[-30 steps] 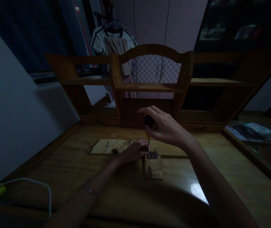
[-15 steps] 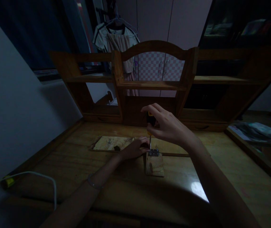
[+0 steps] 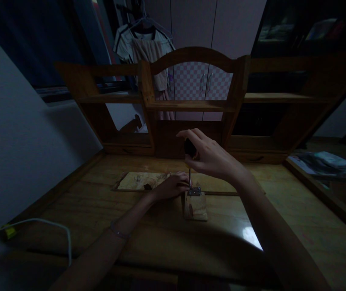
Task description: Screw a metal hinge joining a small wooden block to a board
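My right hand (image 3: 211, 155) is closed round the dark and yellow handle of a screwdriver (image 3: 190, 148), which stands nearly upright. Its thin shaft points down at a small metal hinge (image 3: 195, 191) with screws. Under the hinge lie a short wooden piece (image 3: 196, 208) toward me and a long wooden board (image 3: 142, 182) running crosswise behind it. My left hand (image 3: 173, 186) rests on the long board, its fingers pressed together beside the screwdriver's tip; what they pinch, if anything, is hidden.
A wooden shelf unit (image 3: 191, 106) stands along the back of the wooden desk (image 3: 148, 238). A white cable (image 3: 48, 221) curves at the left, near a yellow item (image 3: 9, 231). Papers and bags (image 3: 327, 163) lie at the right.
My right hand has turned slightly on the screwdriver handle, whose yellow top no longer shows. The left hand stays by the hinge. The whole view has shifted a little.
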### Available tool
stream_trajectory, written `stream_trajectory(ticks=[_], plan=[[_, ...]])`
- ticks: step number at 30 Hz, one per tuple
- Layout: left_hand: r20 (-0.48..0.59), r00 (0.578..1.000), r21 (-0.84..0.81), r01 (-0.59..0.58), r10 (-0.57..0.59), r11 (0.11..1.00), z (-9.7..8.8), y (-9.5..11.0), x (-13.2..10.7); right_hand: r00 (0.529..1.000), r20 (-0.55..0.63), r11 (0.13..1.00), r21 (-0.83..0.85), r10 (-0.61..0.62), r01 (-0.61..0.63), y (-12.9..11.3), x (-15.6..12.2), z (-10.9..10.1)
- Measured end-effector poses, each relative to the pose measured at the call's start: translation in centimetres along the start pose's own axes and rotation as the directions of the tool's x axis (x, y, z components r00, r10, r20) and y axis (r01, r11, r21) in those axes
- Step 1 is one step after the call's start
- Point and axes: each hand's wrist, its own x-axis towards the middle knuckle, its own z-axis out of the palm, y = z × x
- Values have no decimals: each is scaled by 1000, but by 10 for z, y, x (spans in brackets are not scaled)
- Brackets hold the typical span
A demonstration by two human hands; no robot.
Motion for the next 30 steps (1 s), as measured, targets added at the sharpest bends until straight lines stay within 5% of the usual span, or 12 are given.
stream_trajectory(ticks=[30], plan=[[-45, 993, -113, 100, -105, 989, 0, 5, 2, 998, -66, 1000, -21, -12, 10, 0, 3, 2]])
